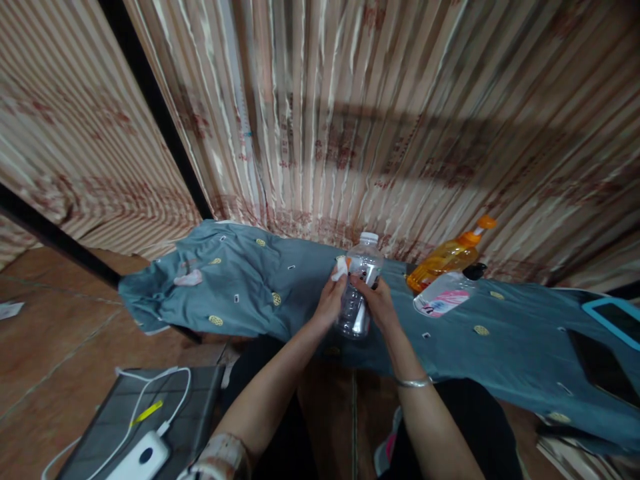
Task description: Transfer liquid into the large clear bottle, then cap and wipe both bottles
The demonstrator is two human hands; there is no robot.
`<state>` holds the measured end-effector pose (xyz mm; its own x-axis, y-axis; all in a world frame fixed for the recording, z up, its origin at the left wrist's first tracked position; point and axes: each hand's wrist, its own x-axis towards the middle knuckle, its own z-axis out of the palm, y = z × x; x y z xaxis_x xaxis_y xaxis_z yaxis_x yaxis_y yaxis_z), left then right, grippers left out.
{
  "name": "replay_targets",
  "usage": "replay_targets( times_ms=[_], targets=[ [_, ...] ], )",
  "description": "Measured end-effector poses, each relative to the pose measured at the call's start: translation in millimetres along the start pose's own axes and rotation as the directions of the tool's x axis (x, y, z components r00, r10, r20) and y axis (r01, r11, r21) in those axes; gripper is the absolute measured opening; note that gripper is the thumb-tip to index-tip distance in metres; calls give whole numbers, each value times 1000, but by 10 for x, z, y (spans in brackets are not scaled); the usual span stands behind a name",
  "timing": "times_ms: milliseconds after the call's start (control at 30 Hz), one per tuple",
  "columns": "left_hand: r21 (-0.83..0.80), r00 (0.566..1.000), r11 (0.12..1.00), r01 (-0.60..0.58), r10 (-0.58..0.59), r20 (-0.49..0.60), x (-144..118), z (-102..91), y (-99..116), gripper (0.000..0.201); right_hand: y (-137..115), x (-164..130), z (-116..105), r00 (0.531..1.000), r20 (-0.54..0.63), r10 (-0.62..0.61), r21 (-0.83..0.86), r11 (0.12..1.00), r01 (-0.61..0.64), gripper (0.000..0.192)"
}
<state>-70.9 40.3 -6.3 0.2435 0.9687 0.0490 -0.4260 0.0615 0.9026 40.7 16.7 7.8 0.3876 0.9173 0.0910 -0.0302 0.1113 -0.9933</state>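
Clear plastic bottle (361,283) with a white cap stands upright between both hands. Left hand (330,301) grips its side, pinching a white peeled label (341,268); right hand (381,303) clasps the other side.

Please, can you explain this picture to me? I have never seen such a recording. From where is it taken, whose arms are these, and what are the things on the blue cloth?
There is one picture, from a camera worn on a person's head, looking forward and down. The two bare arms are that person's own.

The left hand and the right hand both hold a clear plastic bottle with a white cap, upright. The left hand also presses a small white wipe against it.

Below lies a blue-grey patterned cloth. On it, to the right, an orange bottle and another clear bottle lie on their sides. A tablet lies at the far right. At lower left a white power bank with cables rests on a dark surface.
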Motion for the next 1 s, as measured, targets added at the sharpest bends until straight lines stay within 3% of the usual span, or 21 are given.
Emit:
replay_targets(
  times_ms=[133, 300, 400, 533, 733, 833, 1000],
  targets=[
    [196, 964, 944, -266, 259, 61, -73, 7, 134, 54, 103, 4, 48, 996, -87, -37, -95, 995, 28, 56],
    [263, 934, 897, -356, 346, 85, -36, -40, 247, 46, 120, -136, 99, 999, -26, -22, -135, 991, 19, 57],
    [226, 957, 931, -287, 288, 29, 29, -75, 262, 50, 37, -259, 127, 1000, 18, 12, -129, 992, -10, 61],
    [113, 996, 991, -78, 83, -41, 77, -104, 247, 61, -70, -360, 148, 995, 60, 77, -48, 996, -74, 66],
    [104, 999, 993, 49, -51, 12, 23, -120, 154, 66, -94, -310, 146, 998, 7, 70, 96, 993, -70, 60],
    [120, 996, 990, 72, -78, 47, -12, -124, 91, 62, -116, -228, 106, 996, -77, 54, 98, 994, -46, 61],
    [133, 993, 991, 10, -25, 114, -63, -125, -17, 58, -225, -55, -39, 983, -182, 15, 23, 1000, -11, 62]
  ],
)
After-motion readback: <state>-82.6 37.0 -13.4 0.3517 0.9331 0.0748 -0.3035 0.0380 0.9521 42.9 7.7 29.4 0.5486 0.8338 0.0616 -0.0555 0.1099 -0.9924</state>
